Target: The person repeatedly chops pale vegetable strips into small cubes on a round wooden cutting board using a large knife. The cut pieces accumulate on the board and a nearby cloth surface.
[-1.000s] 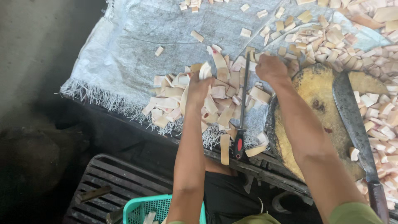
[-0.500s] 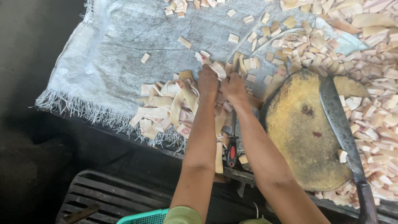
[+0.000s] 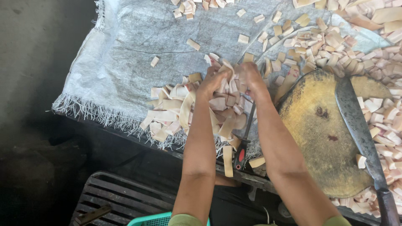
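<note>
My left hand and my right hand are close together over a heap of pale cut strips on a grey woven sheet. Both hands have their fingers curled around a bunch of these strips, lifted slightly from the heap. Some strips hang over the near edge of the sheet. A tool with a red and black handle lies between my forearms, its blade partly hidden by the strips.
A round yellowish chopping block lies to the right with a large cleaver resting across it. Small cut pieces cover the far right. A dark slatted crate and a teal basket sit below the table edge.
My right hand moved left from the chopping block to meet the left hand over the heap. Both now grip a bunch of strips, and the view has shifted.
</note>
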